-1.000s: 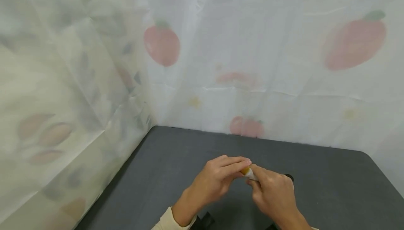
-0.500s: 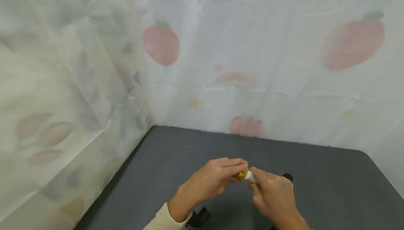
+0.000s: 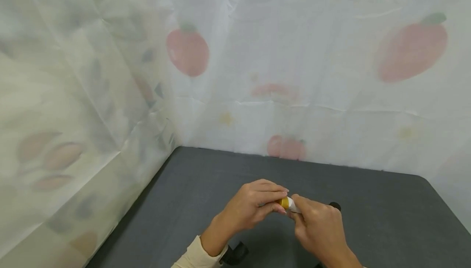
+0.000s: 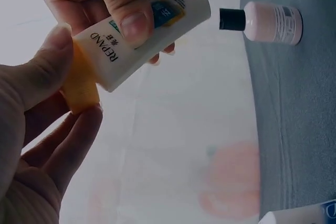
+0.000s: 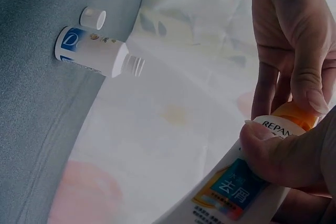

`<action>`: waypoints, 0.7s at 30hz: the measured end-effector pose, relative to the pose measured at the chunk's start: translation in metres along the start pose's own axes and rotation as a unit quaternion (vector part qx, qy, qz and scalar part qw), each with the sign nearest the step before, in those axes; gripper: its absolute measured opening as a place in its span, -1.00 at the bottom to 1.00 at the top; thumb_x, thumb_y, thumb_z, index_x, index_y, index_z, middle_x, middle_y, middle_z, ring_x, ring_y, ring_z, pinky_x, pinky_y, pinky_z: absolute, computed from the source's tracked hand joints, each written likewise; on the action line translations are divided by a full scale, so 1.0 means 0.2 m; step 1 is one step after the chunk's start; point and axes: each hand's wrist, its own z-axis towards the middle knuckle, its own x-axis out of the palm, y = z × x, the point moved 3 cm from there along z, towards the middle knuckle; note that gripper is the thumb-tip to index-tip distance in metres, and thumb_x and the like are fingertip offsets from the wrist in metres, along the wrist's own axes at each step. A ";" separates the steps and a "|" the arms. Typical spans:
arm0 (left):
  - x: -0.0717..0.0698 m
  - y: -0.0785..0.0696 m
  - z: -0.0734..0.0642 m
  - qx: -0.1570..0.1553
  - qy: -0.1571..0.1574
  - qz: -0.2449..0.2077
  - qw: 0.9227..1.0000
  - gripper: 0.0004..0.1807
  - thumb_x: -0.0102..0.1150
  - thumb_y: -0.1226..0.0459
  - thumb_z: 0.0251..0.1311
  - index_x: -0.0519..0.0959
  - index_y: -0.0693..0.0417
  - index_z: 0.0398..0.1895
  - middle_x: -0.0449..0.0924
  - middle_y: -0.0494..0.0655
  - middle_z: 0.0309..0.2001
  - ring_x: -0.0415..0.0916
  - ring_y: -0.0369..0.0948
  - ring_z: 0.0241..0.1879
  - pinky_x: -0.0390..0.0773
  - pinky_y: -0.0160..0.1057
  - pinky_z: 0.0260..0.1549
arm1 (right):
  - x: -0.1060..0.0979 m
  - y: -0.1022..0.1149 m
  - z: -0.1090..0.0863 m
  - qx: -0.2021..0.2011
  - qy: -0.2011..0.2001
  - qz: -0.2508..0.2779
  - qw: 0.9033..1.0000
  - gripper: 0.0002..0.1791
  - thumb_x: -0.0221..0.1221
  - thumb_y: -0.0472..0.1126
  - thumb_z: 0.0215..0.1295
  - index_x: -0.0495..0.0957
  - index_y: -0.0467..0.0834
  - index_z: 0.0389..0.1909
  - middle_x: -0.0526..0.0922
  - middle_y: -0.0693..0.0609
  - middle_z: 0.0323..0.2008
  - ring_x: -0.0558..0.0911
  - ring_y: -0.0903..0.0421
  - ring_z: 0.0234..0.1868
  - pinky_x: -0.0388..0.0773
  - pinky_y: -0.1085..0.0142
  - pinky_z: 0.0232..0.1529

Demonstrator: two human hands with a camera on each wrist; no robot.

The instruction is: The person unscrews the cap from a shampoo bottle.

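In the head view my left hand [image 3: 249,204] and right hand [image 3: 319,225] meet over the table around a small white shampoo bottle [image 3: 293,206] with a yellow-orange cap [image 3: 284,203]. The left wrist view has my left thumb [image 4: 50,64] and fingers pinching that cap [image 4: 80,85]. My right hand grips the white body, its thumb pressed on the label. "REPAND" is printed near the cap end of the bottle [image 5: 231,192], which is tilted in the air in the right wrist view. The cap sits against the bottle's end.
A pink bottle [image 4: 268,23] with a black cap stands on the dark grey table [image 3: 220,174]. An uncapped white bottle [image 5: 89,51] with a bare threaded neck stands there too, a loose white cap [image 5: 93,18] beside it. Fruit-printed sheeting [image 3: 331,76] surrounds the table.
My left fingers drew back on the cap, baring more of it, then my thumb and fingers closed around it again. My right hand has stayed nearly still with the bottle.
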 end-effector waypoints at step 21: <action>0.00 -0.02 0.00 -0.016 -0.021 0.001 1.000 -0.68 0.38 0.34 0.28 0.74 0.15 0.09 0.77 -0.06 0.05 0.65 -0.16 0.11 0.60 -0.47 0.17 | -0.01 0.01 0.01 0.001 -0.002 -0.006 1.000 -0.55 0.68 -0.27 -0.38 0.73 -0.13 -0.35 0.81 0.02 -0.49 0.68 0.19 -0.65 0.52 0.42 -0.69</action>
